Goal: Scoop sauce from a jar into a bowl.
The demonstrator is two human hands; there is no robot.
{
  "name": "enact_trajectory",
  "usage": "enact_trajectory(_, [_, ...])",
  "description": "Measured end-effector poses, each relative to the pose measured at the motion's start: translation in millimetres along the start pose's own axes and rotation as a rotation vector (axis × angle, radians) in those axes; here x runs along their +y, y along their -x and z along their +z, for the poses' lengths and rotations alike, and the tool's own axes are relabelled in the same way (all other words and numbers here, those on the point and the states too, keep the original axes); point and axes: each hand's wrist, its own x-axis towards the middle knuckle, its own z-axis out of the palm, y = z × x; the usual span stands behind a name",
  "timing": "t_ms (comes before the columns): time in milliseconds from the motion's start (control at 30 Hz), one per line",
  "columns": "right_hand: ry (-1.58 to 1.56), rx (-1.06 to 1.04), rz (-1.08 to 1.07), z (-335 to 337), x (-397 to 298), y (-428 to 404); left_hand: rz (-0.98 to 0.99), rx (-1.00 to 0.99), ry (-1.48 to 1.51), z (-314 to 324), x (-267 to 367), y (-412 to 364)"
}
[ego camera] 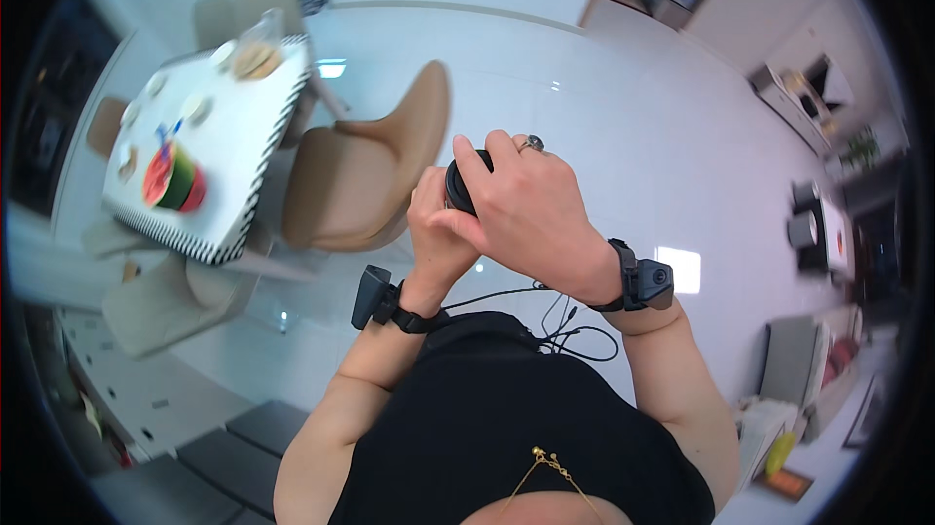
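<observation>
Both of my hands are closed around one round object with a black lid (460,185), held in front of my body. My left hand (440,222) wraps its side from below and left. My right hand (515,196), with a ring on one finger, lies over its top and covers part of the black rim. The body of the object is hidden by my fingers, so I cannot tell its exact kind. Each wrist wears a black strap with a small device. Thin black cables (584,350) hang near my waist.
A brown chair (350,189) stands close at the left, beside a table (234,138) with a striped edge. On it are a red and green bucket (174,178), several white dishes and a clear bag. Glossy tiled floor (526,72) lies ahead; a grey sofa (796,357) is far right.
</observation>
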Motion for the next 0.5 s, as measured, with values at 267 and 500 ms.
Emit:
enact_trajectory(267, [0.196,-0.114,0.367,79.1,126.6,7.8,0.065,-0.171,0.078,136.6,-84.4,-46.7])
enact_trajectory(500, [0.257,-0.07,0.427,104.6,249.9,-43.0,0.123,-0.223,0.174,243.6,-133.0,-140.9])
